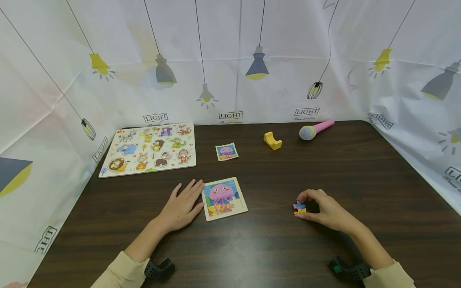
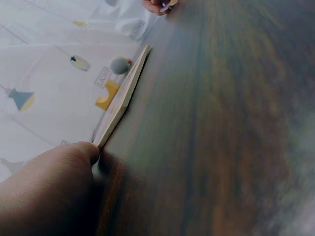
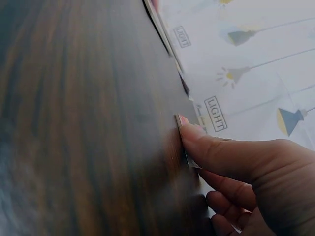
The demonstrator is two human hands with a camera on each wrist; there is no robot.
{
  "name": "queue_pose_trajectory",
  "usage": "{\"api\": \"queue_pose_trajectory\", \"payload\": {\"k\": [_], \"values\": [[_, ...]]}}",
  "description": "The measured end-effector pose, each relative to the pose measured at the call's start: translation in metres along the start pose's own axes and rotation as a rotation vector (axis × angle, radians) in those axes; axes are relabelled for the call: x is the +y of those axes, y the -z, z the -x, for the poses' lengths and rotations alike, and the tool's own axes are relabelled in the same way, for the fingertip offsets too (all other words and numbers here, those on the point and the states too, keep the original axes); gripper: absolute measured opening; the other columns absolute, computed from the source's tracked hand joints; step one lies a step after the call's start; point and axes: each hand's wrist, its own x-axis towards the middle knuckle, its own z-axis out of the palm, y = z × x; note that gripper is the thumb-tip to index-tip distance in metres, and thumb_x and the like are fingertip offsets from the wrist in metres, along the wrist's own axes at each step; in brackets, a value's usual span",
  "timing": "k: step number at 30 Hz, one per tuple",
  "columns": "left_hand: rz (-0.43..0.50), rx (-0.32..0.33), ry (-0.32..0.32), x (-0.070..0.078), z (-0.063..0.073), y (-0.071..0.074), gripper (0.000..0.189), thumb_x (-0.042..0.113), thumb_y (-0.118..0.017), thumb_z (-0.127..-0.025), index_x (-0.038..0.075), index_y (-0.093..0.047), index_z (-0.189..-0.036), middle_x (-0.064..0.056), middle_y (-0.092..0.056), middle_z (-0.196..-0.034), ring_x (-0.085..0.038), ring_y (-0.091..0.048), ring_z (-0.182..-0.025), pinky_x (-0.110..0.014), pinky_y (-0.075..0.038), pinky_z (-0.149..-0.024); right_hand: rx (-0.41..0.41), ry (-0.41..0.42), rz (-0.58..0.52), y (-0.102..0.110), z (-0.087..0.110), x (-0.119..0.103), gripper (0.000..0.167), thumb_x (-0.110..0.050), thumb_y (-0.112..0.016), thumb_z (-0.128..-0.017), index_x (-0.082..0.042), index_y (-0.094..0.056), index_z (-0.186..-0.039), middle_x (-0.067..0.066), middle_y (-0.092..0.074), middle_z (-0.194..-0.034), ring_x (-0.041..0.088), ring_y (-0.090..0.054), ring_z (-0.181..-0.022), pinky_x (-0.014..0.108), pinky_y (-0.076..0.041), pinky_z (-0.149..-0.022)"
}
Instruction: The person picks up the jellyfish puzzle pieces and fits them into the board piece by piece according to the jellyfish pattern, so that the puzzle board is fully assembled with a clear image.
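A square jigsaw puzzle (image 1: pixel 221 196) with a pink jellyfish picture lies in its tray on the table, a bare patch showing at its lower right corner. Beside its left edge my left hand (image 1: pixel 183 208) lies with fingers spread, index finger and thumb touching the tray's side. In the left wrist view the thumb (image 2: pixel 81 152) meets the tray's edge (image 2: pixel 125 98). Off to the right, my right hand (image 1: pixel 324 210) pinches a small blue, yellow and pink puzzle piece (image 1: pixel 299 209) between thumb and fingers. The right wrist view shows that piece (image 3: pixel 181 132) edge-on.
Behind the left hand lies a white animal puzzle board (image 1: pixel 151 150). A small jellyfish picture card (image 1: pixel 227 152) sits above the tray. Farther right are a yellow curved block (image 1: pixel 272 142) and a pink toy microphone (image 1: pixel 317 130). A printed white cloth (image 1: pixel 230 60) hangs behind the table.
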Motion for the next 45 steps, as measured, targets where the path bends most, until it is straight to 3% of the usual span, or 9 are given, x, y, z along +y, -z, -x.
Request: {"api": "queue_pose_trajectory", "payload": {"k": [8,19,37,45], "values": [[0.01,0.001,0.005,-0.001,0.001,0.0,0.058,0.038,-0.039,-0.097,0.009,-0.025,-0.146,-0.006,-0.024,-0.149,-0.024,-0.018,-0.137,-0.055,-0.009,-0.106,-0.011,0.013,-0.087,-0.002,-0.005,-0.003,0.021,-0.013,-0.065,-0.086,-0.012,-0.054,-0.103,-0.007,-0.058,-0.089,0.008,-0.056,-0.081,0.025,-0.047,-0.07],[0.01,0.009,0.003,-0.001,0.001,0.0,0.057,0.037,-0.04,-0.097,0.009,-0.026,-0.145,-0.006,-0.025,-0.149,-0.023,-0.018,-0.137,-0.054,-0.01,-0.106,0.008,0.017,-0.08,-0.005,-0.02,-0.01,0.015,-0.013,-0.063,-0.087,-0.016,-0.055,-0.1,-0.009,-0.058,-0.088,0.007,-0.057,-0.081,0.027,-0.049,-0.069],[0.007,0.001,0.007,-0.001,0.001,0.0,0.058,0.037,-0.039,-0.097,0.009,-0.024,-0.146,-0.005,-0.023,-0.149,-0.023,-0.017,-0.137,-0.055,-0.009,-0.106,-0.031,0.144,-0.141,-0.018,-0.069,-0.039,0.011,-0.011,-0.063,-0.087,-0.015,-0.058,-0.096,-0.009,-0.059,-0.09,0.007,-0.057,-0.083,0.028,-0.049,-0.072],[0.007,-0.001,0.007,-0.001,0.001,-0.001,0.058,0.037,-0.039,-0.097,0.009,-0.025,-0.146,-0.005,-0.024,-0.149,-0.023,-0.017,-0.137,-0.055,-0.009,-0.106,-0.065,0.183,-0.123,-0.027,-0.087,-0.055,0.012,-0.01,-0.063,-0.087,-0.013,-0.058,-0.098,-0.007,-0.058,-0.091,0.008,-0.055,-0.083,0.034,-0.05,-0.073]]}}
